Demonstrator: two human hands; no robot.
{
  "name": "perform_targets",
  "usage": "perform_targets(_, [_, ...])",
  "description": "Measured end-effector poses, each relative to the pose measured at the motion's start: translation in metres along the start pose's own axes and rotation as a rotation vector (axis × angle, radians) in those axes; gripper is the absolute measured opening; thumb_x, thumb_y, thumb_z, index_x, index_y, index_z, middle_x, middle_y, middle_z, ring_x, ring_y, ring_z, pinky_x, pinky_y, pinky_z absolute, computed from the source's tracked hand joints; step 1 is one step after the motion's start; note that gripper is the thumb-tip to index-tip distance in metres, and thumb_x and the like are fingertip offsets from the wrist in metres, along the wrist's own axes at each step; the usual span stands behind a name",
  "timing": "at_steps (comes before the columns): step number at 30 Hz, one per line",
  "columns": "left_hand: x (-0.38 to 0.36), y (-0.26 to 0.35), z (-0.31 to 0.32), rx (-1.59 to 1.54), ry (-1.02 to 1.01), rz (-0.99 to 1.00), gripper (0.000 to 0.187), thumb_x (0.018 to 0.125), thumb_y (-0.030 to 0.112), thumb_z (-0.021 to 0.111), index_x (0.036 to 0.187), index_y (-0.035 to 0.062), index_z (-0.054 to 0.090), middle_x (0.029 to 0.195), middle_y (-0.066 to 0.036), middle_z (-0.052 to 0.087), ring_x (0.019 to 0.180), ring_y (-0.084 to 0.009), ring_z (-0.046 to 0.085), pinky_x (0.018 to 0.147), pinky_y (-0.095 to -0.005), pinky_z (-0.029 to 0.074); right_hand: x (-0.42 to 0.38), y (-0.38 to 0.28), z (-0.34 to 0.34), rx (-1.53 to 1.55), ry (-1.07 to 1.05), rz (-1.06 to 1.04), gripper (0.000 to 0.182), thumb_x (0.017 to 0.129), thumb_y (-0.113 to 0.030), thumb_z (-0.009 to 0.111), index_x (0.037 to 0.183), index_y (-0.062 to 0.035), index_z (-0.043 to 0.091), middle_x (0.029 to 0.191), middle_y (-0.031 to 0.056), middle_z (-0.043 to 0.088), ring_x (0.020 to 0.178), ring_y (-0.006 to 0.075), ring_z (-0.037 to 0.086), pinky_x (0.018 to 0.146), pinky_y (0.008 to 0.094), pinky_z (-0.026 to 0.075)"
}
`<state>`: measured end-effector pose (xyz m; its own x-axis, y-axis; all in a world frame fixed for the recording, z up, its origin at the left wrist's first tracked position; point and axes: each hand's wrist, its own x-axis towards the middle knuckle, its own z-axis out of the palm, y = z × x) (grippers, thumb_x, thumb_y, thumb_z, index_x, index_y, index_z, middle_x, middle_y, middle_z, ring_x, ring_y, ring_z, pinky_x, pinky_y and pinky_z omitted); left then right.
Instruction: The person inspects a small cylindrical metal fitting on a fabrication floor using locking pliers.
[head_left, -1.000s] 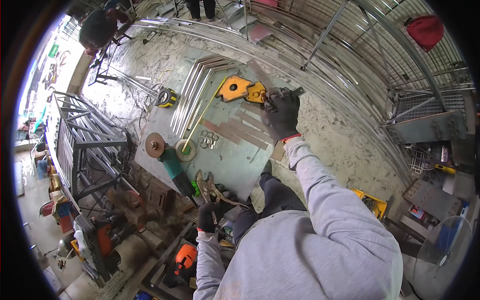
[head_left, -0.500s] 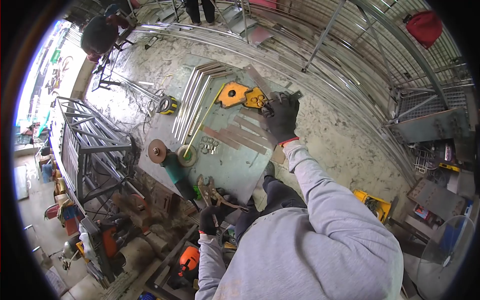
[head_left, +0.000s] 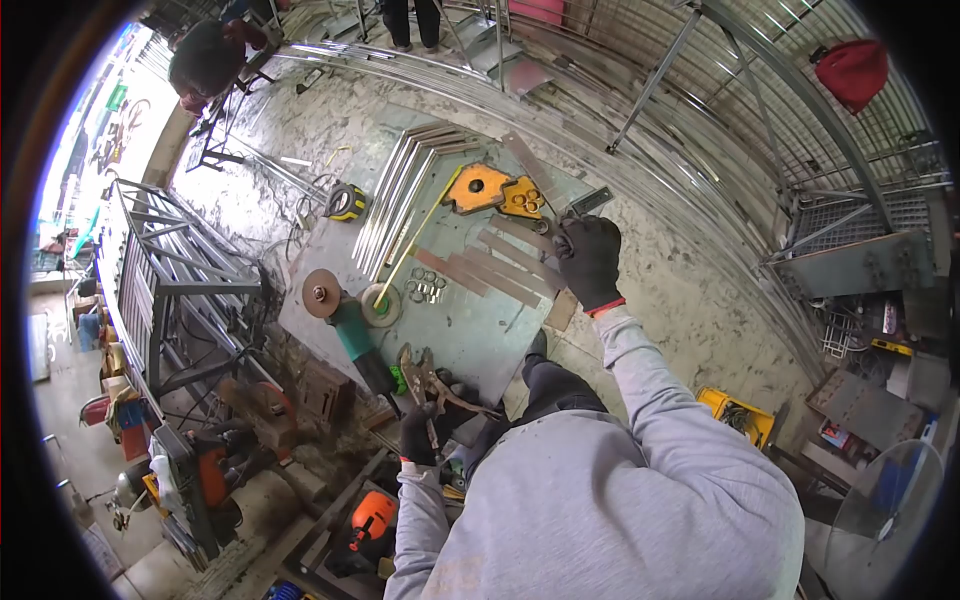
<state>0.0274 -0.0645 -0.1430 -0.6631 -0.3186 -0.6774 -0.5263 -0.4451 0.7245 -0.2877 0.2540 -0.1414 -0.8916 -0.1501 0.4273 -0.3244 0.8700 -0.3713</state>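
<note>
- Your left hand (head_left: 418, 435) has its fingers wrapped round the clamp (head_left: 430, 381), near the grinder (head_left: 356, 340).
- Your right hand (head_left: 588, 262) curls near the orange plates (head_left: 462, 192); whether its fingers grip anything, can't tell.

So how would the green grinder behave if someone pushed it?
The green grinder probably moves stiffly as one piece, given its hard-looking casing. Its rounded body might roll slightly, but the wide disc at one end could check that.
</note>
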Motion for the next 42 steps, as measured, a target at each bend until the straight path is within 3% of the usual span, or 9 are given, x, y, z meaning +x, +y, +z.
perform_targets(5, [0.023, -0.062, -0.018, 0.293, 0.052, 0.469, 0.015, 0.095, 0.019, 0.066, 0.085, 0.0078, 0.066, 0.079, 0.003, 0.061, 0.071, -0.0119, 0.059, 0.066, -0.0314, 0.048, 0.012, -0.014, 0.006, -0.010, 0.021, -0.146, 0.016, 0.083, -0.024, 0.072, 0.097, -0.0143, 0.074, 0.104, 0.0083, 0.068, 0.104, 0.0332, 0.061, 0.101, 0.0541, 0.041])
perform_targets(7, [-0.013, -0.012, 0.036, -0.335, -0.057, 0.085, 0.014, 0.094, 0.018, 0.065, 0.084, 0.0076, 0.066, 0.081, 0.004, 0.061, 0.077, -0.0118, 0.060, 0.072, -0.0297, 0.049, 0.013, -0.016, 0.012, -0.045, 0.056, -0.156, 0.012, 0.083, -0.023, 0.071, 0.093, -0.0150, 0.073, 0.101, 0.0080, 0.069, 0.103, 0.0332, 0.061, 0.101, 0.0542, 0.040])
perform_targets(12, [0.008, -0.046, -0.006, 0.176, -0.123, 0.098, 0.017, 0.092, 0.018, 0.068, 0.094, 0.0012, 0.071, 0.089, -0.003, 0.070, 0.082, -0.0201, 0.067, 0.077, -0.0335, 0.052, 0.012, -0.017, 0.012, -0.033, -0.037, -0.161, 0.010, 0.084, -0.020, 0.069, 0.090, -0.0131, 0.072, 0.095, 0.0087, 0.069, 0.101, 0.0336, 0.061, 0.099, 0.0529, 0.040])
perform_targets(17, [-0.001, -0.003, -0.007, 0.779, -0.273, 0.899, 0.026, 0.097, 0.018, 0.065, 0.075, 0.0044, 0.061, 0.067, -0.001, 0.059, 0.065, -0.0131, 0.060, 0.058, -0.0305, 0.044, -0.010, -0.017, 0.008, 0.051, -0.047, -0.101, 0.013, 0.082, -0.019, 0.072, 0.092, -0.0102, 0.071, 0.095, 0.0115, 0.070, 0.096, 0.0359, 0.063, 0.092, 0.0500, 0.046])
perform_targets(22, [-0.017, -0.003, -0.039, 0.422, -0.269, 0.393, 0.043, 0.086, 0.012, 0.084, 0.121, 0.0003, 0.062, 0.111, -0.014, 0.065, 0.103, -0.0250, 0.066, 0.089, -0.0370, 0.053, -0.030, -0.021, 0.008, -0.034, 0.025, 0.033, 0.036, 0.080, -0.020, 0.076, 0.114, -0.0088, 0.071, 0.107, 0.0144, 0.070, 0.099, 0.0362, 0.065, 0.093, 0.0509, 0.047])
perform_targets(25, [-0.036, -0.011, -0.047, 0.464, -0.196, 0.801, 0.029, 0.093, 0.012, 0.072, 0.119, -0.0001, 0.066, 0.125, -0.015, 0.065, 0.100, -0.0263, 0.068, 0.088, -0.0387, 0.056, -0.011, -0.026, 0.005, -0.061, 0.055, 0.033, 0.037, 0.082, -0.021, 0.074, 0.116, -0.0094, 0.070, 0.105, 0.0143, 0.069, 0.099, 0.0365, 0.065, 0.093, 0.0515, 0.047])
perform_targets(36, [-0.075, 0.023, -0.101, 0.453, -0.330, 0.478, 0.031, 0.089, 0.006, 0.069, 0.118, -0.0040, 0.067, 0.118, -0.013, 0.065, 0.105, -0.0204, 0.064, 0.092, -0.0342, 0.050, 0.017, -0.040, 0.021, -0.362, -0.102, 0.018, 0.024, 0.084, -0.033, 0.072, 0.102, -0.0184, 0.077, 0.102, 0.0088, 0.073, 0.098, 0.0315, 0.068, 0.092, 0.0514, 0.048])
perform_targets(39, [-0.088, 0.064, -0.081, 0.124, -0.313, 0.100, 0.058, 0.080, 0.005, 0.063, 0.137, -0.0037, 0.059, 0.120, -0.008, 0.065, 0.107, -0.0183, 0.062, 0.094, -0.0316, 0.049, -0.008, -0.060, 0.001, 0.473, -0.206, 0.456, 0.021, 0.100, -0.025, 0.069, 0.116, -0.0121, 0.075, 0.095, 0.0043, 0.072, 0.085, 0.0163, 0.068, 0.069, 0.0313, 0.051])
perform_targets(42, [-0.090, 0.087, -0.066, -0.012, -0.518, 0.155, 0.076, 0.077, 0.001, 0.058, 0.152, -0.0014, 0.048, 0.124, -0.008, 0.066, 0.112, -0.0163, 0.062, 0.098, -0.0297, 0.049, -0.067, -0.125, -0.027, 1.809, -0.336, 0.547, 0.038, 0.109, -0.028, 0.060, 0.142, -0.0098, 0.057, 0.112, 0.0061, 0.067, 0.104, 0.0230, 0.068, 0.109, 0.0455, 0.052])
